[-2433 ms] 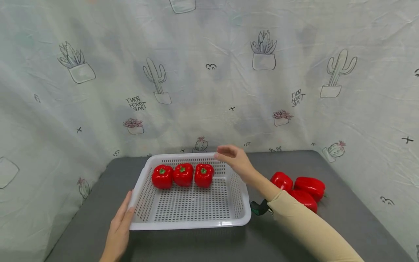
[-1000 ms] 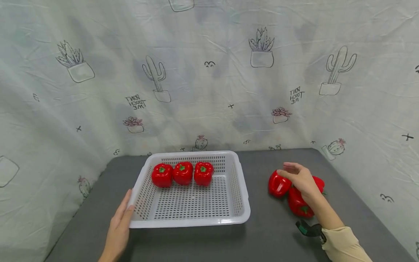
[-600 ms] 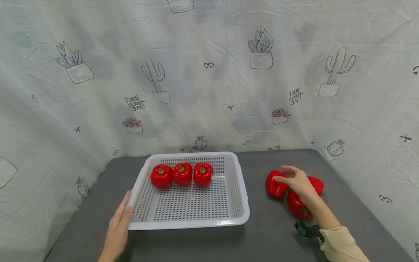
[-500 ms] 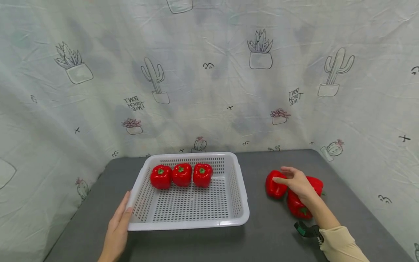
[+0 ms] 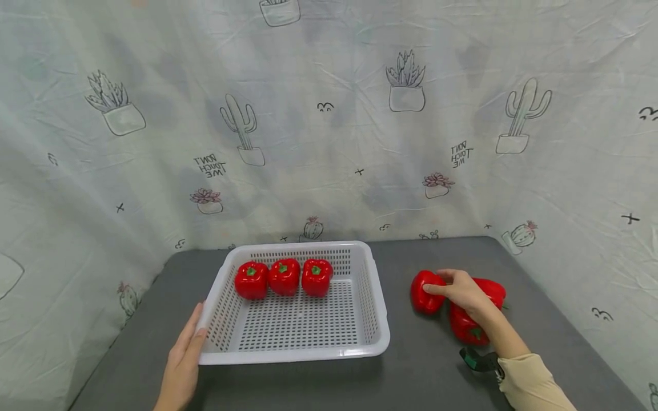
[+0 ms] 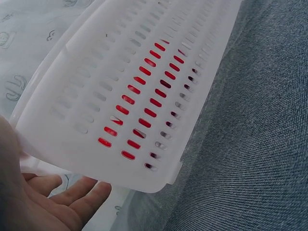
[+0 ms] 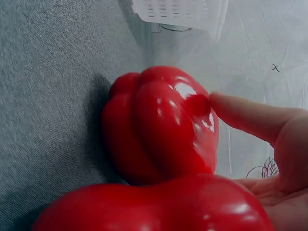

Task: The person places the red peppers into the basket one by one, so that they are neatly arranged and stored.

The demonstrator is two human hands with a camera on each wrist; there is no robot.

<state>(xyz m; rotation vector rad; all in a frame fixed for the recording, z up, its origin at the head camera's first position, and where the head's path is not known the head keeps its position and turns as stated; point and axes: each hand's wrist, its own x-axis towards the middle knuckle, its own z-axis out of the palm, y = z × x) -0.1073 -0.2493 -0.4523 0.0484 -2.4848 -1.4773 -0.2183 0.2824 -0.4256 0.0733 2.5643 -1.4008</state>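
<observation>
- Right hand [image 5: 462, 294]: thumb lay on the near face of a loose pepper [image 5: 422, 301], fingers at its far side, a pinch by appearance (the far fingertips were partly hidden).
- The loose pepper was outside the white basket [image 5: 295, 355], at its 3 o'clock; contact with the grey table [image 5: 421, 368] looked likely but was unconfirmed.
- Left hand [image 5: 182, 357]: fingers extended along the basket at its 8 o'clock; no firm clasp was evident.
- Inside the basket: three peppers [image 5: 284, 277], upright, in a row from 10 to 1 o'clock.
- A lower pepper [image 5: 464, 325] and a rear pepper [image 5: 492, 289] lay at 4 and 3 o'clock of the pinched one.
- Risk, slip: glossy, rounded skin and a shallow thumb hold could have let the pepper roll.
- Risk, disturbance: the right hand's closeness to the lower pepper could have caused a knock.
- Risk, shift: a bump at the basket's 3 o'clock could have slid it, the left hand bracing lightly.
</observation>
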